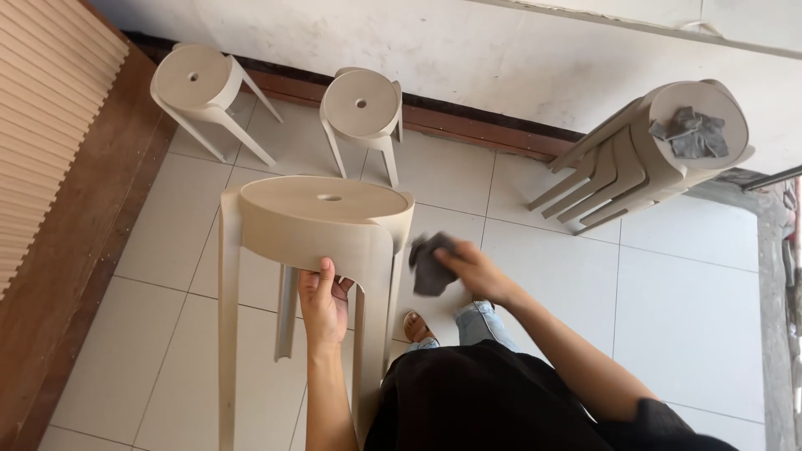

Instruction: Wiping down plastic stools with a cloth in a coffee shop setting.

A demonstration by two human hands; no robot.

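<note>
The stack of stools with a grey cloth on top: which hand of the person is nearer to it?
The right. The right hand, holding a dark grey cloth, is between the near stool and the stack of stools, still well apart from it. The left hand holds the near stool, farther away.

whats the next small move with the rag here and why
Probably bring the rag left onto the near stool. The right hand holds it bunched beside the stool's side, seemingly not touching, while the left hand grips the rim under the seat, steadying it.
</note>
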